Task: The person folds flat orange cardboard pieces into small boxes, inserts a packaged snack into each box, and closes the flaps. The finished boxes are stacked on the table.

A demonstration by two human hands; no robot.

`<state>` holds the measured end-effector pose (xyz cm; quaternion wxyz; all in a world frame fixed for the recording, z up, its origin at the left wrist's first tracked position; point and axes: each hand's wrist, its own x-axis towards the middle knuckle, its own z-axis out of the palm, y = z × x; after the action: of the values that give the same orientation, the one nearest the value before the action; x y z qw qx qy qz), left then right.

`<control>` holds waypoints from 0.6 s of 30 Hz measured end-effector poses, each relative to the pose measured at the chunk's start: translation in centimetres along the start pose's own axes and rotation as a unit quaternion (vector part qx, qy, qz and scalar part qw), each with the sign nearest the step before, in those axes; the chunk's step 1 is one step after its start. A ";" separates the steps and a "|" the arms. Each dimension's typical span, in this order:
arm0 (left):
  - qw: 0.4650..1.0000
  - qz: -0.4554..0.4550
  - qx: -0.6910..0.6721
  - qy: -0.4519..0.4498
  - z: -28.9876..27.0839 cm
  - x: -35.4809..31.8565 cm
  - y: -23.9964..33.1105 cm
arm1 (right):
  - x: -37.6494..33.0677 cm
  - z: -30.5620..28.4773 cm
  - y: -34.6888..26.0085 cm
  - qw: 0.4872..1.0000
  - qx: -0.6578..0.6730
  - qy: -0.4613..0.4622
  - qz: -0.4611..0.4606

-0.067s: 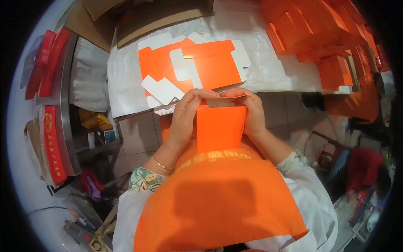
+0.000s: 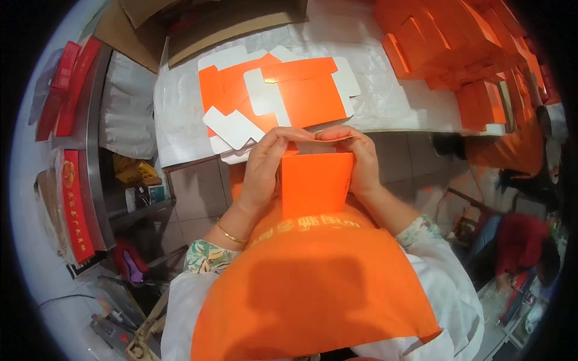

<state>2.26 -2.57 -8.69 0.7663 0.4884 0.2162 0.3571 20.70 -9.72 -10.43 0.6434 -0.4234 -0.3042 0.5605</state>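
An orange cardboard box, partly folded up, is held close in front of my orange apron. My left hand grips its left side, with the fingers curled over the far upper edge. On the opposite side my right hand closes round the box in the same way, its fingertips at the far flap. Between the hands a gap shows at the box's top. Just beyond, on the table, lie flat orange and white box blanks, overlapping in a loose pile.
A white-covered table spans the far side. Stacked orange boxes crowd its right end. An open brown carton stands at the back left. Red packages lie on a metal-edged surface at left. A dark red cloth is at right.
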 end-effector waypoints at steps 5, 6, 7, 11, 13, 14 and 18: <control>0.996 0.041 0.073 -0.019 -0.1 0.6 0.4 | 0.7 -0.7 0.4 0.998 -0.012 -0.021 -0.058; 0.995 0.048 0.086 -0.018 -0.1 0.5 0.4 | 0.6 -0.8 0.4 0.997 -0.031 -0.023 -0.066; 0.991 0.070 0.108 -0.027 -0.2 0.4 0.5 | 0.4 -0.8 0.3 0.993 -0.068 -0.032 -0.089; 0.975 0.105 0.192 -0.039 -0.2 0.7 1.2 | 0.0 -1.0 -0.8 0.965 -0.187 -0.057 -0.176; 0.969 0.093 0.227 -0.035 0.0 0.6 1.7 | -0.2 -0.9 -1.3 0.955 -0.213 -0.067 -0.196; 0.965 0.090 0.243 -0.038 0.1 0.6 1.9 | -0.4 -1.0 -1.5 0.953 -0.217 -0.072 -0.200; 0.954 0.101 0.274 -0.069 -0.1 0.7 2.7 | -0.6 -1.5 -2.6 0.929 -0.285 -0.102 -0.215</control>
<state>1.76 -1.26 -6.26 0.5755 0.7225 0.2022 0.3254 23.10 -10.69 -8.75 0.5662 -0.4539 -0.5989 0.3388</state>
